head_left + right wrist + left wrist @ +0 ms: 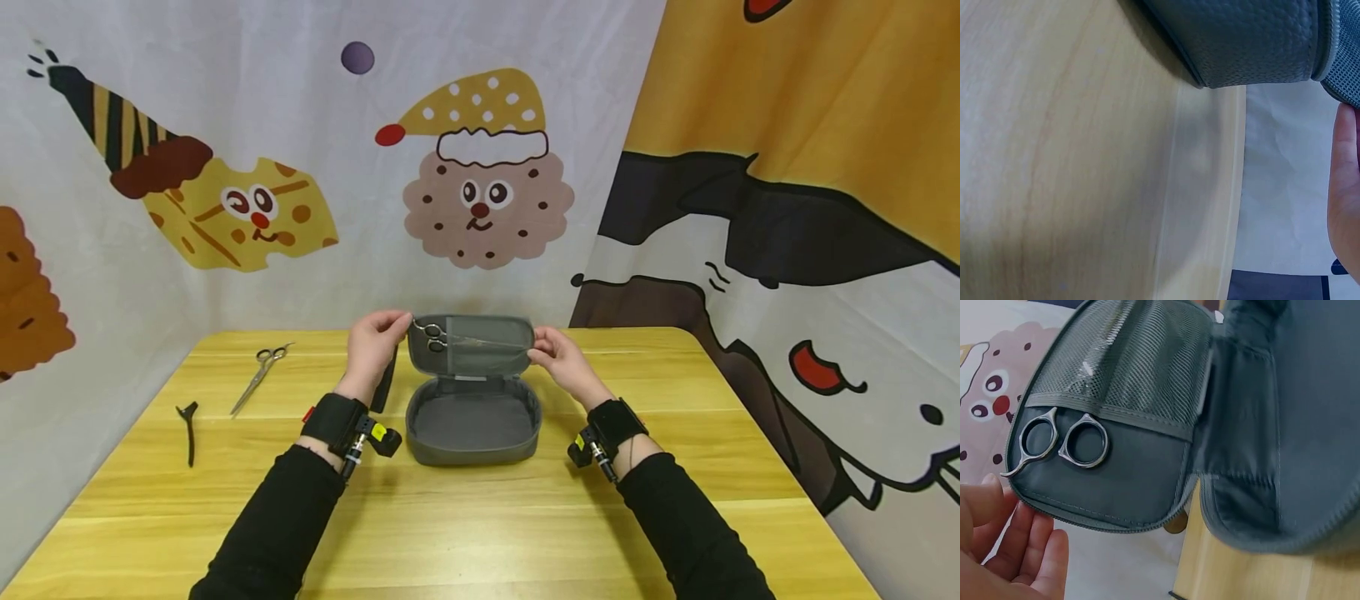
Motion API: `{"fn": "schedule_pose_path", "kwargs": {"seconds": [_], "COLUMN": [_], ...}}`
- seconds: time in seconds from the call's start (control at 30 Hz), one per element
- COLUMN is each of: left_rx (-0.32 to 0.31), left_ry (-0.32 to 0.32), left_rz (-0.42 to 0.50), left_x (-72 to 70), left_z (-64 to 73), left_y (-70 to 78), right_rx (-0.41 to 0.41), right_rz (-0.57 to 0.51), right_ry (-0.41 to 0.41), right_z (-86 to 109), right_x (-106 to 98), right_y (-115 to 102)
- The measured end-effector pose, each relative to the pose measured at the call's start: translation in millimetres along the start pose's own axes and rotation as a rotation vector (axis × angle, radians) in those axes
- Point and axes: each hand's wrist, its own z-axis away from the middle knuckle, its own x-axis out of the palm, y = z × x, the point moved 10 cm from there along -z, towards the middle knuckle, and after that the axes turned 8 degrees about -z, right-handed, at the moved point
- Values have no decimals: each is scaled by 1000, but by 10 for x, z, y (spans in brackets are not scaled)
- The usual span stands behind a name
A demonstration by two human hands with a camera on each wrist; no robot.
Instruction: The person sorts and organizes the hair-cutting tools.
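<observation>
A dark grey zippered case (474,454) stands on the table with its lid (487,329) raised. Steel hairdressing scissors (1085,442) are tucked blades first under the lid's mesh pocket (1141,362); both finger rings stick out. My left hand (371,346) holds the lid's left edge, thumb and fingers right beside the scissors' curved finger rest. At the opposite end, my right hand (566,362) grips the lid's edge between thumb and fingers. The lower compartment, seen in the head view, shows only its grey lining.
Another pair of scissors (258,379) lies on the table to the left, with a black hair clip (189,433) farther left. A dark flat strip (386,383) sits just behind my left wrist. A printed cloth (480,292) hangs behind the table.
</observation>
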Motion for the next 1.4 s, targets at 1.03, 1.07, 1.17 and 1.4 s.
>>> {"fn": "schedule_pose_path", "kwargs": {"seconds": [1.03, 1.07, 1.17, 1.4], "left_rx": [-201, -198, -189, -216], "left_ry": [-189, -184, -170, -137], "left_rz": [38, 39, 42, 40], "left_x": [341, 342, 337, 320], "left_z": [48, 44, 40, 42], "left_y": [-541, -547, -557, -600], "right_rx": [19, 22, 33, 86], "right_rz": [-19, -18, -10, 26], "right_ry": [74, 77, 83, 55], "right_z": [-69, -73, -78, -79], "right_x": [-50, -49, -47, 0], "right_y": [124, 127, 136, 158]}}
